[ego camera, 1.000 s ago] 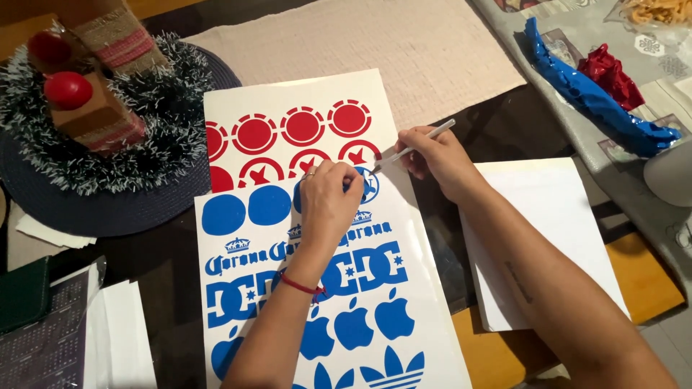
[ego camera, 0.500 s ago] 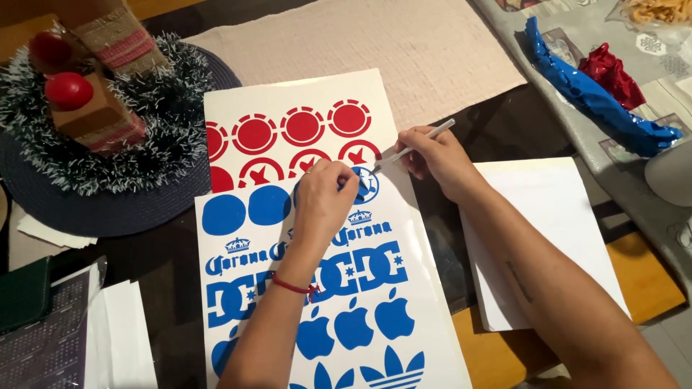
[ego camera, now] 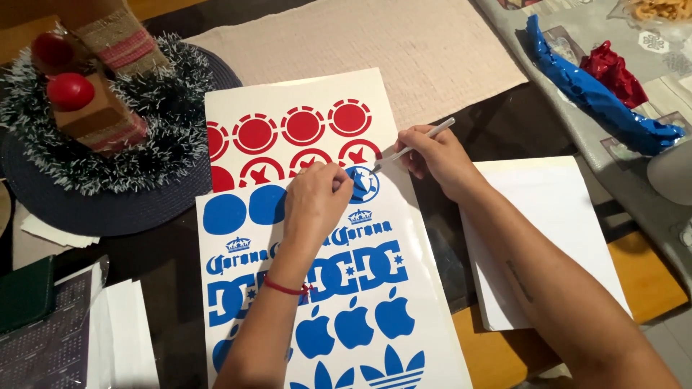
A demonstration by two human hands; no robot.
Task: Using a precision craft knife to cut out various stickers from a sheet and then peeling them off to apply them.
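Fingers of the right hand pinch a thin weeding tool at the blue round decal mid-frame, left hand pressing the blue vinyl sheet (fingertips curled, holding nothing); a slip could tear it.

my left hand on sticker sheet, centre | my right hand with tool, 1 o'clock of it | second sheet behind, 12 | wreath, 10 | blank paper, 3
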